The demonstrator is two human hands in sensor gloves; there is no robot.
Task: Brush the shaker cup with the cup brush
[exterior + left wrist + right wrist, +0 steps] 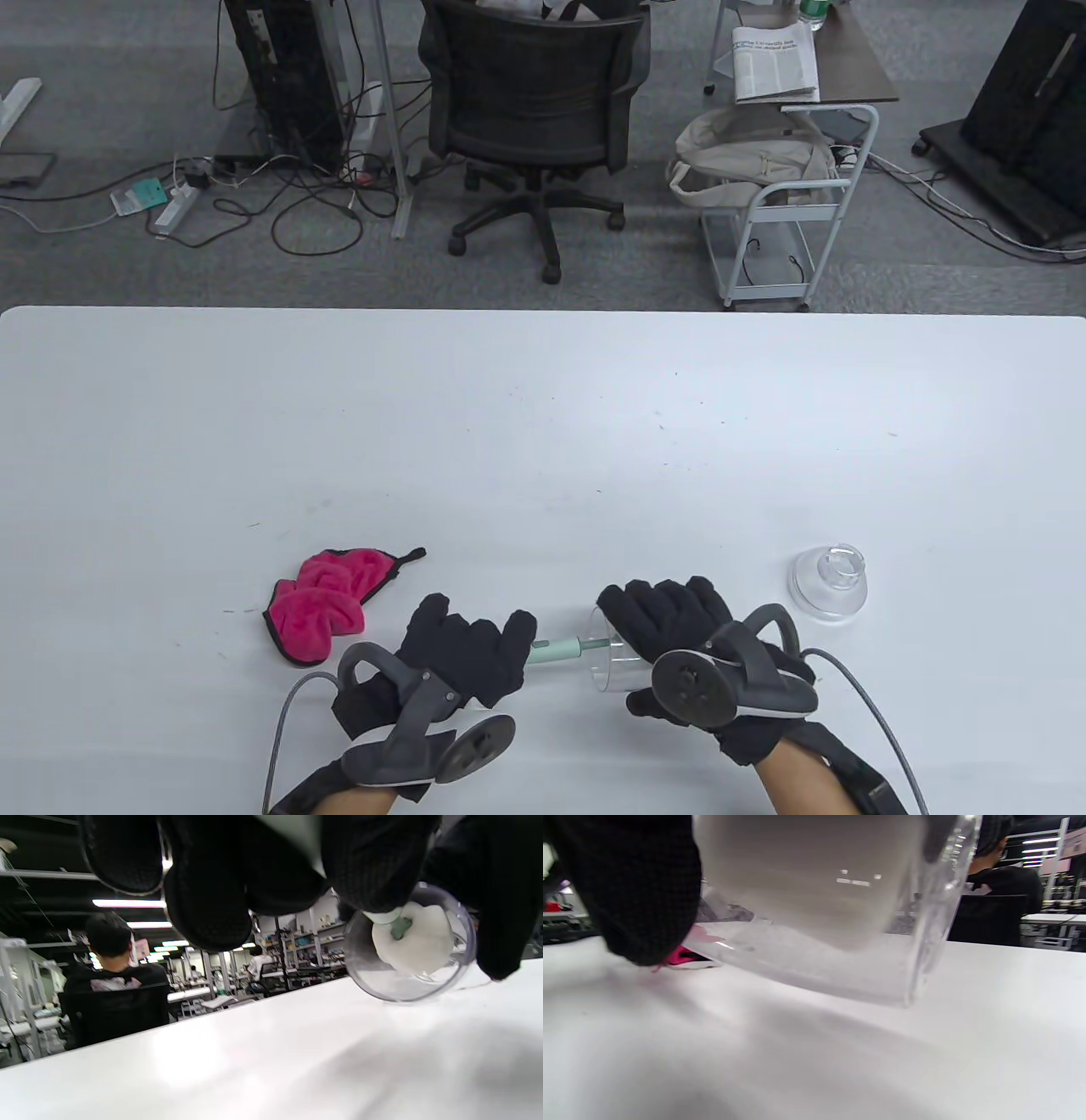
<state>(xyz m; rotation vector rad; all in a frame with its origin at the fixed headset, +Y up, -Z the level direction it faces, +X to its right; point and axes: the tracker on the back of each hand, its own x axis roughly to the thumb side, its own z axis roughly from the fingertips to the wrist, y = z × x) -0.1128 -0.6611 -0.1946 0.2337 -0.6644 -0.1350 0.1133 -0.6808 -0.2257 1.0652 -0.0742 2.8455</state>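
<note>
A: Where is the cup?

B: The clear cup [612, 658] lies on its side near the front edge of the table [543, 424], mouth pointing left. The right hand [679, 632] is wrapped over it, fingers curled across the top.

A: And the brush?

B: The left hand [462, 649] is closed around the brush [556, 652] by its pale green handle. The shaft runs right into the cup's mouth. From the left wrist view the white sponge head [413, 942] sits inside the cup [409, 950].

A: Is the cup touching the table?

B: In the right wrist view its lower wall [814, 955] seems to rest on or just above the table; I cannot tell which.

A: Anything else?

B: A pink cloth [327, 607] lies just left of the left hand, and a clear lid [830, 583] stands near the right hand, apart from it.
</note>
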